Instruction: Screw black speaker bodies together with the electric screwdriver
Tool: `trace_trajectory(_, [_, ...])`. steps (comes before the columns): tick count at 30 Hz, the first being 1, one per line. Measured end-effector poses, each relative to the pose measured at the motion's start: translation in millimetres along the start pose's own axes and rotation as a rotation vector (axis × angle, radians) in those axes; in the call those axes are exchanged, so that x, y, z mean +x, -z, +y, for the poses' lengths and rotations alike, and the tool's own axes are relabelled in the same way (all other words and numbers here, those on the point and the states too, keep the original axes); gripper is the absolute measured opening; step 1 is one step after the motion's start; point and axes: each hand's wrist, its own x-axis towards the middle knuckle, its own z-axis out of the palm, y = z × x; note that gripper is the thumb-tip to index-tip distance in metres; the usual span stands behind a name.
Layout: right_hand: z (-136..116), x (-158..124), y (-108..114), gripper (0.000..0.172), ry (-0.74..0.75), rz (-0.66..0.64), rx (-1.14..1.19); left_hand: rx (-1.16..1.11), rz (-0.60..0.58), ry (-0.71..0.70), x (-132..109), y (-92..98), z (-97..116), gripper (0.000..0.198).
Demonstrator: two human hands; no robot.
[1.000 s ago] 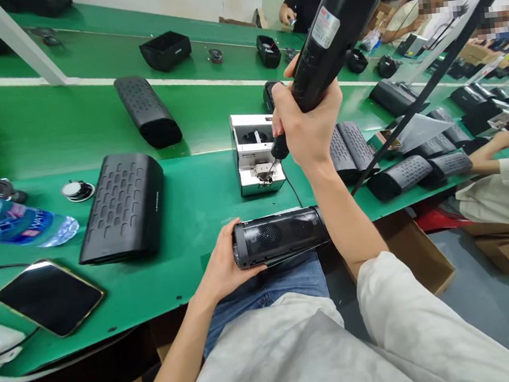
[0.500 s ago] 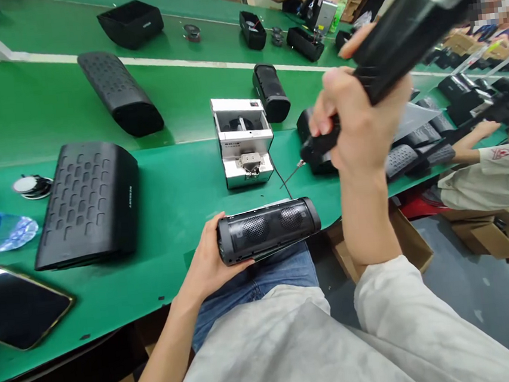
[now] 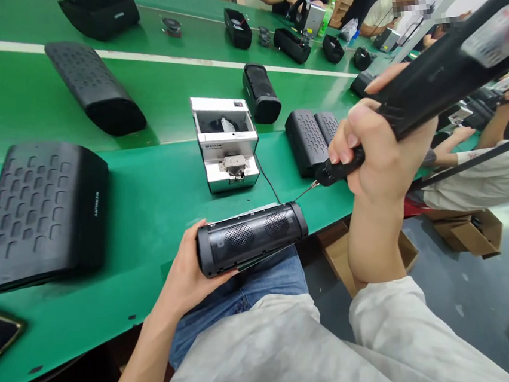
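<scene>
The small twin-grille speaker unit (image 3: 250,238) sits tilted at the desk's (image 3: 161,206) front edge, above the person's lap, its grilles facing up. From where I stand, the left hand (image 3: 188,272) grips its left end, thumb above and fingers beneath. The right hand (image 3: 379,149) is closed around an electric screwdriver (image 3: 433,86), whose thin bit (image 3: 307,192) slants down toward the unit's right end; whether the tip touches the casing, I can't quite tell. I'd bring the driver more upright, square to the surface it meets, and brace the unit's unsupported right end, since pressure there could twist it in a one-ended grip.

Beyond it stands the white screw feeder (image 3: 227,144), close enough that a wide swing might knock it; its cable (image 3: 267,177) runs down behind the unit. Side room looks better leftward, along the green strip before the large textured speaker (image 3: 44,211). Rightward, the desk edge drops off over a cardboard box (image 3: 339,252).
</scene>
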Motion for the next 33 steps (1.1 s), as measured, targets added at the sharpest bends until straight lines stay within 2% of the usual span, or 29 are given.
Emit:
trace_trajectory(5, [23,-22,-1,0.020,-0.124,-0.073,0.141,-0.039,0.016,0.006,-3,0.5,4,0.103])
trace_trajectory(10, [37,-38,3,0.023,-0.124,-0.052,0.239,-0.088,0.016,0.041,-5,0.2,10,0.107])
trace_trajectory(15, [39,-41,9,0.021,-0.155,-0.099,0.273,-0.069,0.026,0.073,-6,-0.2,9,0.108])
trace_trajectory(23, [46,-36,11,0.025,-0.142,-0.069,0.241,-0.089,0.011,0.035,-4,0.1,8,0.106])
trace_trajectory(26, [39,-26,11,0.024,-0.174,-0.146,0.212,-0.085,0.007,0.015,-4,0.5,8,0.110])
trace_trajectory(29, [18,-9,4,0.024,-0.136,-0.187,0.172,-0.076,0.015,-0.014,-5,0.5,9,0.111])
trace_trajectory(33, [-7,12,-34,0.021,0.052,-0.043,0.216,-0.077,0.007,-0.025,-5,-1.2,10,0.109])
